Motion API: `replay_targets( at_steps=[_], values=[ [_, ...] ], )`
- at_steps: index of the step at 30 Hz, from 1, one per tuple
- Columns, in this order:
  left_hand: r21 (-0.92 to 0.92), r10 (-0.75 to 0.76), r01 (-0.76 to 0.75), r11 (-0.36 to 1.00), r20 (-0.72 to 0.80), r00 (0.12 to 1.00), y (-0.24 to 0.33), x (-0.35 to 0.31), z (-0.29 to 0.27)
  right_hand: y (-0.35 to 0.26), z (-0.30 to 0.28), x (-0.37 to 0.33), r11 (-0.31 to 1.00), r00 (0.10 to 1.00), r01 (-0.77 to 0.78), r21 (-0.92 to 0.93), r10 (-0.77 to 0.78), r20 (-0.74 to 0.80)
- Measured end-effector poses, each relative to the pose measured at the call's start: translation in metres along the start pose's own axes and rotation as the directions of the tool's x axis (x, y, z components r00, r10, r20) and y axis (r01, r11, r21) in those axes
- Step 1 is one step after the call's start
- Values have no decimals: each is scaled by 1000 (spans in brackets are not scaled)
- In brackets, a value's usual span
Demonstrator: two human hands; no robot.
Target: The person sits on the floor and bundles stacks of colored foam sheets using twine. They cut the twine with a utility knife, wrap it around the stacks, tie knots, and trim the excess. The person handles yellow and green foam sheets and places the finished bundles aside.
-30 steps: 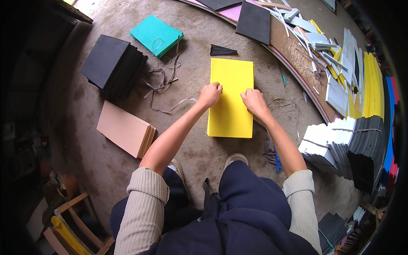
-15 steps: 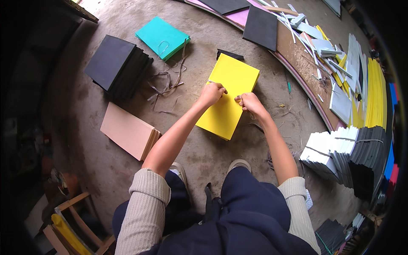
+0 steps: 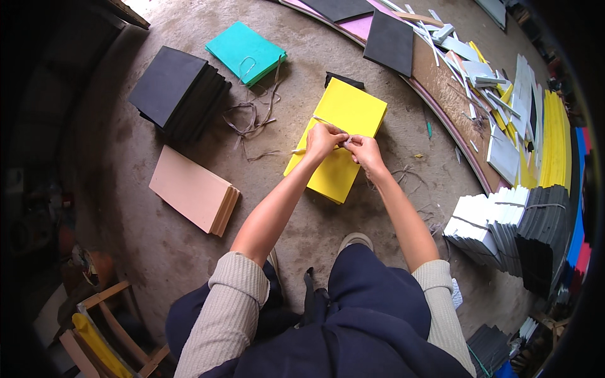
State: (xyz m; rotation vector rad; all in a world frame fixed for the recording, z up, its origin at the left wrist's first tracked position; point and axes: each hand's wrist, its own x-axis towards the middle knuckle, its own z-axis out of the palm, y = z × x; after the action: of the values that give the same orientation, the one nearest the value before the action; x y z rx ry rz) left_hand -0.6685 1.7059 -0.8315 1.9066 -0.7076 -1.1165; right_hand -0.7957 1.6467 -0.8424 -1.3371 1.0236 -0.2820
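Note:
A stack of bright yellow foam sheets [image 3: 356, 107] lies on the floor in front of me. Over its middle, my left hand [image 3: 324, 140] and my right hand [image 3: 363, 152] meet, fingertips pinched together. A thin greyish tying strip [image 3: 344, 144] shows between the fingertips; most of it is hidden by the fingers. Pale strip pieces [image 3: 297, 151] also show at the stack's left edge, beside my left hand. A dark piece [image 3: 343, 80] sticks out at the stack's far end.
To the left are a black sheet stack [image 3: 167, 82], a green stack [image 3: 244, 50] and a pinkish-beige stack [image 3: 189, 189]. Loose tying strips [image 3: 252, 123] lie between them and the yellow stack. On the right, offcuts [image 3: 504, 148] cover a brown board [image 3: 441, 94], near bundled white sheets [image 3: 469, 217].
My hands have come together over the yellow stack, closing the gap between them. Pale strip pieces now show at the stack's left edge. The view has shifted slightly.

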Motion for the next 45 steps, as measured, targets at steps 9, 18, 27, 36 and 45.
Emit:
replay_targets(
  at_steps=[9,18,27,36,45],
  values=[
    [161,103,-114,980,74,992,4,10,-7,-13,7,-8,829,967,119,-547,-221,-124],
    [408,388,-382,829,71,919,12,-11,-17,-38,-39,-3,478,866,335,-812,-495,66],
    [227,230,-219,949,-24,973,-3,-27,-7,-68,-115,50,625,945,317,-713,-141,297],
    [413,321,-261,872,-83,943,-15,-34,-3,-103,-130,30,61,906,395,-917,-191,377],
    [237,103,-104,966,18,995,-7,-30,-10,-64,-132,40,871,919,-305,386,162,360]
  ],
)
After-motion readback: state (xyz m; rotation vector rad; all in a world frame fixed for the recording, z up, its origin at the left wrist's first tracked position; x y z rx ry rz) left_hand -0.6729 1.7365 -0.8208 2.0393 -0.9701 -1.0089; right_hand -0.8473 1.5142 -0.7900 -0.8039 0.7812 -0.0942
